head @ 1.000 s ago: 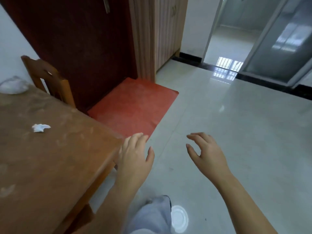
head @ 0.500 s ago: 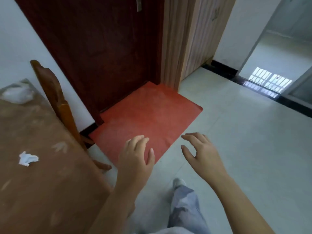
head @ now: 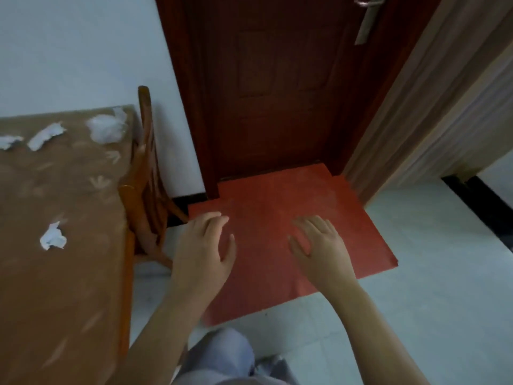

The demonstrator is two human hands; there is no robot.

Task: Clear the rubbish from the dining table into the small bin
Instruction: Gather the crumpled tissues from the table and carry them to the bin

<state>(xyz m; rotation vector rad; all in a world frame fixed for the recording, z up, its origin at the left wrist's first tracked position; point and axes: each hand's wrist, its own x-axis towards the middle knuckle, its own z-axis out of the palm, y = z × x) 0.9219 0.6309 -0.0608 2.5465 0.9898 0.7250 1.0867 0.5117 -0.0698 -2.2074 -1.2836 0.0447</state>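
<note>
The brown dining table (head: 63,287) fills the left of the view. Several white crumpled tissues lie on it: one near the right edge (head: 52,237), a long one further back (head: 44,136), one at the far left (head: 8,141), and a clear crumpled plastic bag (head: 107,129) at the far corner. My left hand (head: 204,252) hovers to the right of the table, open and empty, over the floor. My right hand (head: 319,245) is also open and empty, above the red mat. No bin is in view.
A wooden chair (head: 147,173) stands tucked against the table's far right side. A red mat (head: 283,232) lies before a dark red door (head: 277,84). A wood-grain cabinet (head: 433,93) stands at the right. Pale floor tiles (head: 430,287) spread to the right.
The view has swung left, bringing the door, the mat and more of the table with further tissues into sight. Both hands stay open and empty in front of me.
</note>
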